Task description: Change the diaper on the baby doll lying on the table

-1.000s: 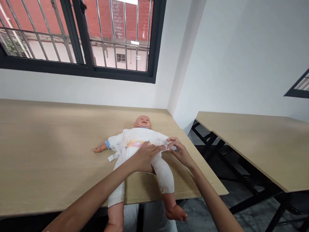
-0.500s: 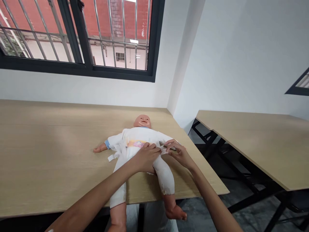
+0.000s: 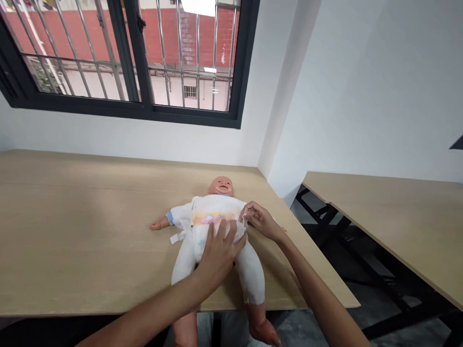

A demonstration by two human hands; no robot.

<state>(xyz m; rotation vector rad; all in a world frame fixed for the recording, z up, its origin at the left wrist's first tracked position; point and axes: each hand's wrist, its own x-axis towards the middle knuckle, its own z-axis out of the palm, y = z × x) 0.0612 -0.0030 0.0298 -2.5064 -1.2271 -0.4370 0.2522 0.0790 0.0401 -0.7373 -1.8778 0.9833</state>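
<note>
Around one doll (image 3: 217, 200)

One left hand (image 3: 219, 250) and one right hand (image 3: 260, 220) at the doll's waist, with one diaper (image 3: 201, 236). One table (image 3: 90, 236) beneath the doll, a second table (image 3: 394, 217) to its right. One barred window (image 3: 147, 96) beyond its head.

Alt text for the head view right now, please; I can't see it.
A bare left hand lies over a white, orange-banded diaper while the right hand pinches its side edge. The diaper is on a white-clothed plastic baby doll, face-up on a pale wooden table.
</note>
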